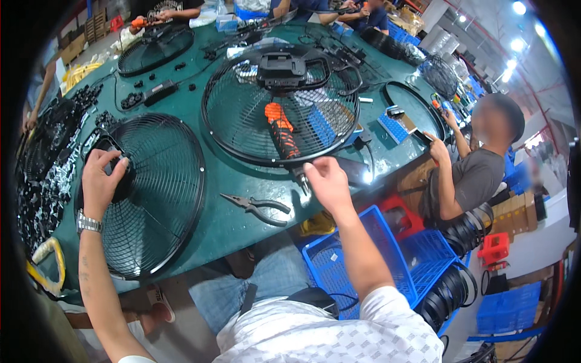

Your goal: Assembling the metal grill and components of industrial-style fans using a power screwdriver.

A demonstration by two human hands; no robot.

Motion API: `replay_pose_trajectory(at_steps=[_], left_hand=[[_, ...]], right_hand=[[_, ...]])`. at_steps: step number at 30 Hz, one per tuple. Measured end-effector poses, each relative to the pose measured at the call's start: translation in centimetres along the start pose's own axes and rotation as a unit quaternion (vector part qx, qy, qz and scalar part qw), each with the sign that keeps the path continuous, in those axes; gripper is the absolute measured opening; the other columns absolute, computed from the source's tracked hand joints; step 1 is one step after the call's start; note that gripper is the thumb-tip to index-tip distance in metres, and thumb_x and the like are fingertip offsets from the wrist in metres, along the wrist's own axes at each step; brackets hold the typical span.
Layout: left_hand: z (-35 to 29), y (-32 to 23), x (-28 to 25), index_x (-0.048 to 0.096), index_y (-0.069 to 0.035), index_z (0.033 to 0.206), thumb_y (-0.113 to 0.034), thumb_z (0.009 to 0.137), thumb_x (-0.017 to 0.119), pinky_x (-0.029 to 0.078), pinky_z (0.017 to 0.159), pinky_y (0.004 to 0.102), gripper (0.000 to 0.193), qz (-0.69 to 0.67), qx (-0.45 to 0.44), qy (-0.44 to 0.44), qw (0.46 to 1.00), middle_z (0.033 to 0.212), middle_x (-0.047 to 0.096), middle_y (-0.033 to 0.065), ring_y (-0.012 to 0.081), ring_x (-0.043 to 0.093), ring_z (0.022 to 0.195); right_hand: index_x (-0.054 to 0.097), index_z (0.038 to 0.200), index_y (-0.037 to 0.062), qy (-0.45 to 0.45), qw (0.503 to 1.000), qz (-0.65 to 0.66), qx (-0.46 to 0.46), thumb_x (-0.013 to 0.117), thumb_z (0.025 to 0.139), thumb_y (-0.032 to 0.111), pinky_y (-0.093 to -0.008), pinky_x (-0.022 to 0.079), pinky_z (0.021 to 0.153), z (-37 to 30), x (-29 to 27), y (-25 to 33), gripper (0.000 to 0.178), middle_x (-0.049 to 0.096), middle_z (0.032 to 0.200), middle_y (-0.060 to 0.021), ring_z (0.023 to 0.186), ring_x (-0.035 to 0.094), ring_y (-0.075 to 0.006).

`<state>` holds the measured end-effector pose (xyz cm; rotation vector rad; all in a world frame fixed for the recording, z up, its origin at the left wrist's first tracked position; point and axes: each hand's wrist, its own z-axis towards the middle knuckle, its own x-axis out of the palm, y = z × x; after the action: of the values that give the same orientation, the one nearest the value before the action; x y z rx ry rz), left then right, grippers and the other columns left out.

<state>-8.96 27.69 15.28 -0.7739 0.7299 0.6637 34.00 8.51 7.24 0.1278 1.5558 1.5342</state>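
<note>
My left hand (101,184), wearing a metal watch, is over the black hub bracket of a round wire fan guard (163,175). Its fingers are bent together at the bracket; what they pinch there is hidden. At the near rim of a second fan guard (224,130), my right hand (330,184) has its fingertips pressed together, and I cannot make out what is in them. A black control housing (282,71) sits on this second guard. Through its wires shows an orange and black power screwdriver (283,136), its bit pointing toward me beside my right hand. Black-handled pliers (260,207) lie between the guards.
Piles of small black and metal parts (48,175) cover the table's left end. A blue crate (363,248) stands by my right side, below the table edge. At right a co-worker (478,163) handles a black ring (408,88); other people work across the green table (233,236).
</note>
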Motion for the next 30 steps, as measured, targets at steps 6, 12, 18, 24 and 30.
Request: replay_pose_trajectory(at_steps=[6, 12, 18, 24, 30], left_hand=[[1.0, -5.9, -0.7, 0.066, -0.003, 0.116, -0.025, 0.085, 0.07, 0.046, 0.089, 0.0432, 0.038, 0.138, 0.077, -0.043, 0.987, 0.115, 0.062, 0.0164, 0.0346, 0.06, 0.103], [-0.4, -14.6, 3.7, 0.067, -0.004, 0.111, -0.025, 0.082, 0.072, 0.051, 0.086, 0.0388, 0.036, -0.086, 0.193, 0.106, 0.972, 0.111, 0.063, 0.0135, 0.0312, 0.063, 0.099], [1.1, -17.5, 10.1, 0.04, 0.009, 0.137, -0.041, 0.089, 0.067, 0.045, 0.098, 0.036, 0.074, -0.421, -0.133, 0.097, 0.892, 0.128, 0.054, 0.0205, 0.0255, 0.055, 0.116], [2.1, -16.5, 12.5, 0.015, 0.019, 0.144, -0.057, 0.082, 0.069, 0.028, 0.115, 0.0368, 0.112, -0.446, -0.215, 0.129, 0.859, 0.15, 0.03, 0.0323, 0.0331, 0.029, 0.142], [0.7, -14.7, 12.8, 0.031, 0.015, 0.135, -0.044, 0.089, 0.069, 0.041, 0.103, 0.0317, 0.083, -0.513, -0.236, 0.102, 0.819, 0.133, 0.048, 0.0212, 0.0226, 0.048, 0.121]], right_hand=[[0.042, 0.122, -0.0058, -0.038, 0.919, 0.377, 0.112, 0.071, 0.088, 0.016, -0.0351, 0.057, 0.079, 1.3, -1.9, -1.3, 0.05, 0.059, 0.103, -0.0128, 0.09, 0.064, -0.0203], [0.034, 0.127, -0.0036, -0.022, 0.9, 0.41, 0.144, 0.078, 0.083, 0.018, -0.0378, 0.058, 0.072, 3.8, -0.3, 0.1, 0.066, 0.059, 0.101, -0.0133, 0.084, 0.066, -0.0228], [0.045, 0.12, 0.0003, 0.036, 0.809, 0.574, 0.119, 0.069, 0.09, 0.03, -0.0426, 0.058, 0.06, 4.6, -0.3, 4.6, 0.048, 0.065, 0.089, -0.0142, 0.07, 0.068, -0.0277], [0.054, 0.096, 0.0092, -0.056, 0.836, 0.545, 0.025, 0.071, 0.09, 0.032, -0.0299, 0.046, 0.069, 8.1, -0.4, 10.8, 0.029, 0.053, 0.084, 0.0021, 0.077, 0.052, -0.0104], [0.055, 0.119, -0.006, -0.115, 0.878, 0.431, -0.172, 0.076, 0.087, 0.026, -0.0313, 0.046, 0.089, 8.2, 2.2, 19.9, 0.05, 0.062, 0.112, -0.0101, 0.097, 0.058, -0.0171]])
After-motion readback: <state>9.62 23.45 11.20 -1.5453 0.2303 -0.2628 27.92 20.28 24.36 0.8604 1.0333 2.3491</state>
